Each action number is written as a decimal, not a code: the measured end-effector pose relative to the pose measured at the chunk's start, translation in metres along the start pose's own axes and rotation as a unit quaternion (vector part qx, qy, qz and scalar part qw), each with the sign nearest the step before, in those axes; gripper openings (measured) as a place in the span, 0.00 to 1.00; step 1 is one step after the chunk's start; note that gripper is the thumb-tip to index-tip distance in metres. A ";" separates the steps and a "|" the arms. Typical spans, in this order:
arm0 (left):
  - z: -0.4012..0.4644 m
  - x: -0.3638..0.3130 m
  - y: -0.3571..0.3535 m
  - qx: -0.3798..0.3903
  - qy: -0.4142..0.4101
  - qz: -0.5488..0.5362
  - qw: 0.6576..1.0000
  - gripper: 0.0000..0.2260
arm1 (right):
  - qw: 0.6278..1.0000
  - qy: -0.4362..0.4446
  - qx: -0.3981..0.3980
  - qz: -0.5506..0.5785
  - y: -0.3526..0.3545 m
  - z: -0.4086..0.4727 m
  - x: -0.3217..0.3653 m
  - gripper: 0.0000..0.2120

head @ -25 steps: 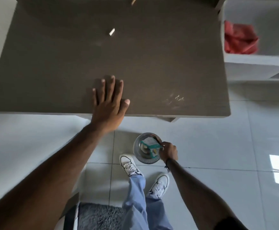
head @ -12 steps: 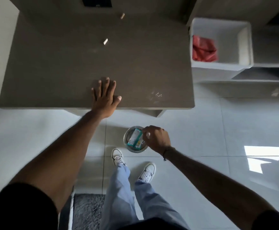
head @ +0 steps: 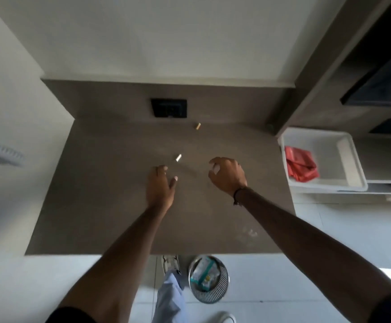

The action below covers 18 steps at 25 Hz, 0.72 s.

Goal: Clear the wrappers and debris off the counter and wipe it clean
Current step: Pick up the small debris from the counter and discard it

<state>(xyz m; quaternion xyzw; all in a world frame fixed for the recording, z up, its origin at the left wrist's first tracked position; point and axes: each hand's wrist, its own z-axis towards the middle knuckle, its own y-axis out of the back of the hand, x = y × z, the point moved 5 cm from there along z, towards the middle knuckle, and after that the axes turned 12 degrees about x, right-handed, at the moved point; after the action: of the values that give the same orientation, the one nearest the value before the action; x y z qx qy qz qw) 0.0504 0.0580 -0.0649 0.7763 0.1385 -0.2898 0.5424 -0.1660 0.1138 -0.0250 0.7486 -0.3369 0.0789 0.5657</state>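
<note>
Both of my hands are stretched out over the brown counter (head: 110,194). My left hand (head: 159,185) is open, its fingertips just short of a small white scrap (head: 178,157). My right hand (head: 227,174) hovers to the right with its fingers curled and apart, and it holds nothing. A small gold-coloured piece (head: 197,126) lies farther back near the wall. Faint smears (head: 249,233) mark the counter's near right part. On the floor below the counter's front edge stands a metal mesh bin (head: 209,297) with a teal and white wrapper (head: 202,273) inside.
A black socket plate (head: 169,107) sits in the backsplash. To the right, a white tray (head: 350,164) on a shelf holds a red cloth (head: 300,165). My legs and white shoes (head: 171,264) are on the tiled floor beside the bin.
My right hand let go of the wrapper in the bin and rose over the counter. My left hand slid forward from the front edge toward the white scrap. The view tilted up.
</note>
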 end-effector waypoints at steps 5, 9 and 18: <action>0.074 -0.021 -0.002 0.021 -0.055 0.087 0.994 0.12 | 0.992 -0.108 -0.002 0.064 0.004 0.127 0.023 0.16; 0.096 -0.020 -0.005 0.040 -0.070 0.151 0.985 0.04 | 0.974 -0.183 -0.069 0.116 0.007 0.189 0.030 0.18; 0.076 -0.018 -0.006 0.051 -0.139 0.130 0.980 0.05 | 0.969 -0.168 -0.079 0.160 -0.009 0.143 0.007 0.10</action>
<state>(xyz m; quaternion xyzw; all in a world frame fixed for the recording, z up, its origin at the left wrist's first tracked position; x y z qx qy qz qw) 0.0103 -0.0078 -0.0766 0.7667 -0.0557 -0.3286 0.5488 -0.1930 -0.0164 -0.0789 0.6402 -0.5478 0.0151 0.5384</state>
